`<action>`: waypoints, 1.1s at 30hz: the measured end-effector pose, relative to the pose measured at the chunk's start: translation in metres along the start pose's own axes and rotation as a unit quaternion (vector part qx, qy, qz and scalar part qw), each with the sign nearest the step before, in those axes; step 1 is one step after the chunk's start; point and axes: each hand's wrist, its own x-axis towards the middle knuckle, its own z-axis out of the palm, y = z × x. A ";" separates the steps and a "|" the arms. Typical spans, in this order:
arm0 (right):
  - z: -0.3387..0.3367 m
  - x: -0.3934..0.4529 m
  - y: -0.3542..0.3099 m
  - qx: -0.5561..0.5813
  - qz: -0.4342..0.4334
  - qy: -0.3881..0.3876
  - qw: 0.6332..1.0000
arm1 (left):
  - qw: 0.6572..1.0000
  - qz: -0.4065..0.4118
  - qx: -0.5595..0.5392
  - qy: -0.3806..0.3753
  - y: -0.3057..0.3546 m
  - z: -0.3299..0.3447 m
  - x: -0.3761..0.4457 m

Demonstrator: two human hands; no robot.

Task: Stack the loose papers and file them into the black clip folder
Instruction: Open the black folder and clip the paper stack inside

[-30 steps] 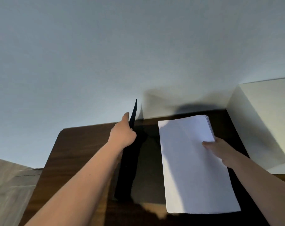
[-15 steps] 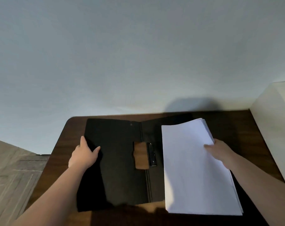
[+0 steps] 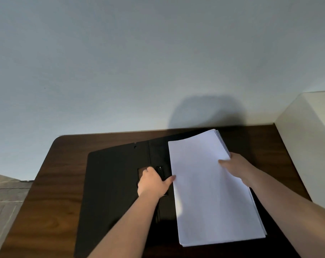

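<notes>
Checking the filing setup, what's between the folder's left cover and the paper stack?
In the head view, the left hand sits there over the metal clip.

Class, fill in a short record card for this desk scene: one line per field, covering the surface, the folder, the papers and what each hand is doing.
Surface: dark brown wooden table
Folder: black clip folder, lying open and flat on the table
Clip: metal clip near the spine, partly hidden by the left hand
Papers: stack of white paper sheets, over the folder's right half
Left hand: at the clip, thumb touching the stack's left edge
Right hand: gripping the stack's right edge
Filed: not yet clipped
</notes>
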 end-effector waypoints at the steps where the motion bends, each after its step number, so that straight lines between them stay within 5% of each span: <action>1: 0.000 0.002 0.000 -0.001 -0.003 -0.001 1.000 | 1.000 -0.004 0.007 0.011 0.000 0.002 0.001; 11: 0.002 0.009 -0.007 0.018 -0.020 -0.026 0.999 | 0.994 0.080 0.059 0.045 -0.002 0.004 0.002; 20: 0.013 0.012 -0.013 -0.023 -0.027 -0.033 0.999 | 0.986 0.162 -0.023 0.031 -0.028 0.007 0.005; 33: 0.034 0.009 -0.022 -0.041 -0.044 -0.028 0.998 | 0.988 0.145 -0.043 -0.009 -0.027 -0.001 0.005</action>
